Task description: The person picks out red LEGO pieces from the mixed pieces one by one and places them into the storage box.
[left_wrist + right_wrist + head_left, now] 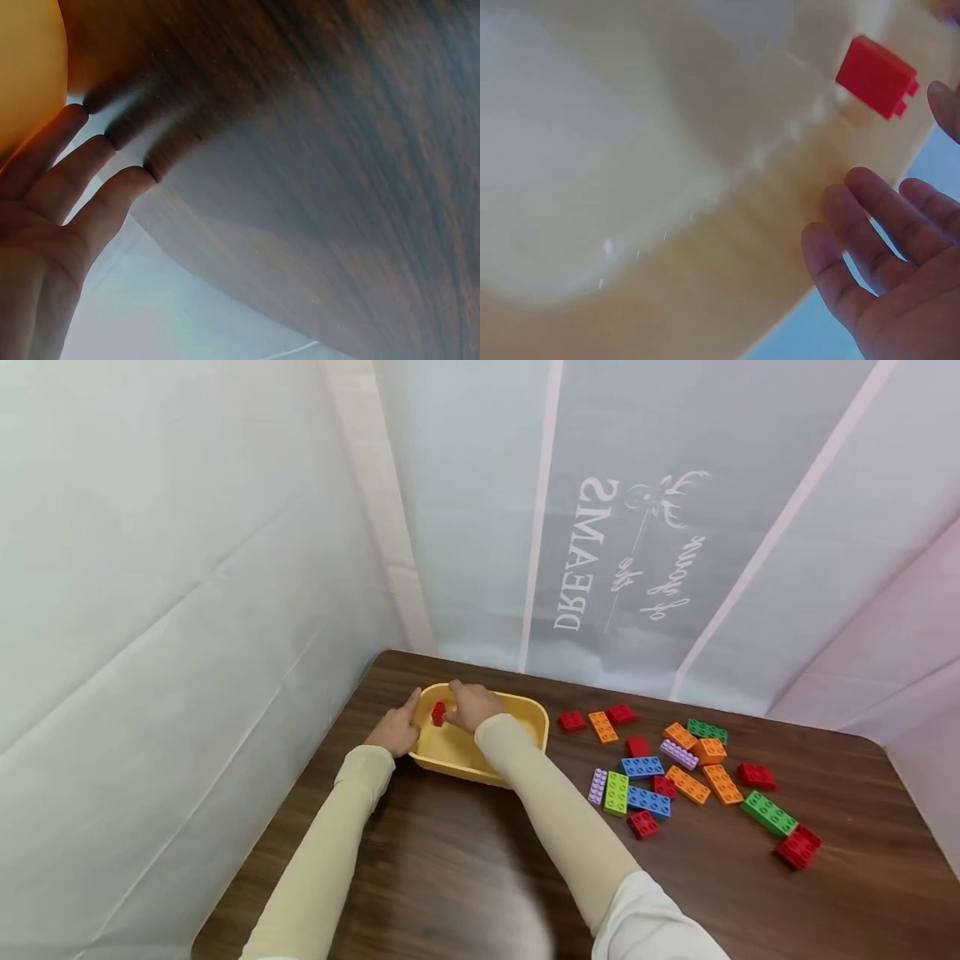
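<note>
A yellow plastic tray (pixel 448 750) stands at the table's far left, with one red toy brick (pixel 438 714) inside near its left end. My left hand (pixel 396 731) rests at the tray's left side; in the left wrist view its fingers (pixel 75 169) lie nearly straight beside the yellow wall. Over the tray's far edge reaches my right hand (pixel 474 706). Extended fingers (pixel 877 225) lie along the inner wall in the right wrist view, apart from the red brick (pixel 876 76), with nothing in the palm. The left thumb's contact with the rim is hard to make out.
Loose bricks lie scattered right of the tray: blue (pixel 642 767), lime (pixel 617 793), orange (pixel 723 783), purple (pixel 679 752), green (pixel 769 813) and red (pixel 756 776). Pale curtains (pixel 480 510) close off the back and left of the dark wooden table (pixel 442 868).
</note>
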`<state>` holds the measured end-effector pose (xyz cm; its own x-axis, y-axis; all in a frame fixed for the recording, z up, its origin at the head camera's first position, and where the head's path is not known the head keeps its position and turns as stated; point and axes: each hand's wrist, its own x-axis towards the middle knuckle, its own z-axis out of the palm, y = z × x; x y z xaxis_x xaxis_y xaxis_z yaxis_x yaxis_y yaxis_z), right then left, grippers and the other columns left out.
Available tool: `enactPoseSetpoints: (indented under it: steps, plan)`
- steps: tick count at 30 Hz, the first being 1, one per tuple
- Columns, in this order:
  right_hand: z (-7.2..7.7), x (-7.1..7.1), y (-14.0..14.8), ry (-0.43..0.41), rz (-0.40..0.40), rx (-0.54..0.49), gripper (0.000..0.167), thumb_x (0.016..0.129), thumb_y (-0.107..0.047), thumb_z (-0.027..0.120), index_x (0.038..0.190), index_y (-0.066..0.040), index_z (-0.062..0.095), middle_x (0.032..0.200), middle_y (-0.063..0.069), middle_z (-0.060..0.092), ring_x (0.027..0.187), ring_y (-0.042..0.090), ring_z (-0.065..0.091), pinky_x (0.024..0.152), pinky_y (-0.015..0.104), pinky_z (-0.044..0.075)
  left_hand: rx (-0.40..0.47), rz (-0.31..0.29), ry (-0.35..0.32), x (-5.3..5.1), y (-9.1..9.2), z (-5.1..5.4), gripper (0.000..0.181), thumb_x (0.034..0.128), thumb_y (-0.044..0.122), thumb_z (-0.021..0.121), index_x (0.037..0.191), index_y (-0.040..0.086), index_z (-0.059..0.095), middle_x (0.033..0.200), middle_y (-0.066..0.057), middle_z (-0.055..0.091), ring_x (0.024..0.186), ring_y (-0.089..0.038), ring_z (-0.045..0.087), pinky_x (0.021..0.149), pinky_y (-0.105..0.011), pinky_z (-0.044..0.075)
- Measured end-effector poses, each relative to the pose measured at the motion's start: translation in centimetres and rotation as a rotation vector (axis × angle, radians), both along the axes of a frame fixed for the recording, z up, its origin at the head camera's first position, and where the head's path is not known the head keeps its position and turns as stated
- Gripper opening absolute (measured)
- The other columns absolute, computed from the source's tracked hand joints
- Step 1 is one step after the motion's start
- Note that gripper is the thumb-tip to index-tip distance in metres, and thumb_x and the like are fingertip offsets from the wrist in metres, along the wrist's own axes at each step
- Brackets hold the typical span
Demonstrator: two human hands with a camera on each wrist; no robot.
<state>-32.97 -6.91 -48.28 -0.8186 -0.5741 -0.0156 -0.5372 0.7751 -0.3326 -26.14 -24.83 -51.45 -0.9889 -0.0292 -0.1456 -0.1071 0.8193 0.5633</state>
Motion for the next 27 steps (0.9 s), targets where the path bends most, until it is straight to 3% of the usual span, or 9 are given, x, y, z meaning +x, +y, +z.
enactPoseSetpoints:
  steps: [7,15,27]
  plan:
    - [1.0,-0.4,0.8,0.009,0.008,0.033,0.063,0.092,-0.040,0.073,0.144,-0.011,0.054,0.128,0.010,0.066,0.117,0.031,0.060,0.100,0.047,0.046,-0.037,0.000,-0.024,-0.7,-1.0,-0.1,0.072,0.0991,0.013,0.044,0.164,0.013,0.012,0.145,-0.028,0.049,0.108,-0.034,0.059,0.100,-0.054,0.043]
    - [2.3,-0.5,1.7,0.029,0.013,0.079,0.067,0.093,-0.048,0.068,0.149,-0.016,0.050,0.143,0.007,0.056,0.130,0.031,0.048,0.107,0.053,0.037,-0.085,-0.023,-0.011,-1.8,-2.0,-0.4,0.072,0.0986,0.013,0.042,0.163,0.009,0.011,0.140,-0.032,0.051,0.095,-0.034,0.061,0.093,-0.053,0.046]
    - [3.7,-1.2,4.3,0.011,-0.043,0.064,0.074,0.092,-0.048,0.071,0.155,-0.021,0.043,0.161,0.013,0.030,0.145,0.036,0.027,0.111,0.059,0.028,-0.097,-0.030,-0.020,-2.7,-3.9,0.3,0.071,0.0983,0.012,0.038,0.162,0.005,0.009,0.142,-0.034,0.048,0.099,-0.037,0.058,0.094,-0.054,0.045]
